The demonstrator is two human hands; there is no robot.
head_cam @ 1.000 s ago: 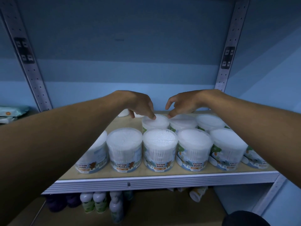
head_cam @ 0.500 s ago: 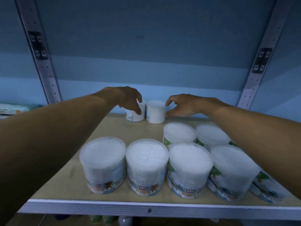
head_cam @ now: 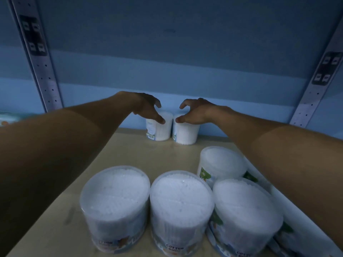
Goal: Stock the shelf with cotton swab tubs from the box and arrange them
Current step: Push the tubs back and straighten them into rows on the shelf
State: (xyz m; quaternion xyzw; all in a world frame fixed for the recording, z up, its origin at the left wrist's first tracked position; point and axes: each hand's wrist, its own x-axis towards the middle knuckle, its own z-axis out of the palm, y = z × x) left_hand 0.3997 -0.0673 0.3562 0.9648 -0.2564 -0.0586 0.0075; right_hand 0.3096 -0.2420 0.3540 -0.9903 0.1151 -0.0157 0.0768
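Two small white cotton swab tubs stand side by side against the blue back wall, the left back tub (head_cam: 161, 131) and the right back tub (head_cam: 187, 134). My left hand (head_cam: 147, 108) arches over the left one with its thumb on the tub's front. My right hand (head_cam: 197, 113) arches over the right one, thumb on its rim. Both index fingers are lifted above the lids and the fingers are spread. Nearer me, on the wooden shelf (head_cam: 128, 156), stand larger cotton swab tubs (head_cam: 181, 210) in a front row, with another tub (head_cam: 220, 164) behind them on the right.
Perforated metal uprights stand at the left (head_cam: 36, 60) and the right (head_cam: 318, 82) of the bay. A pale packet (head_cam: 8, 117) shows on the neighbouring shelf at far left. My right forearm passes over the tubs on the right side.
Both hands left the second-row tubs and reached to the two small tubs at the back wall. The view has moved closer and higher, so the shelf's front edge is out of view.
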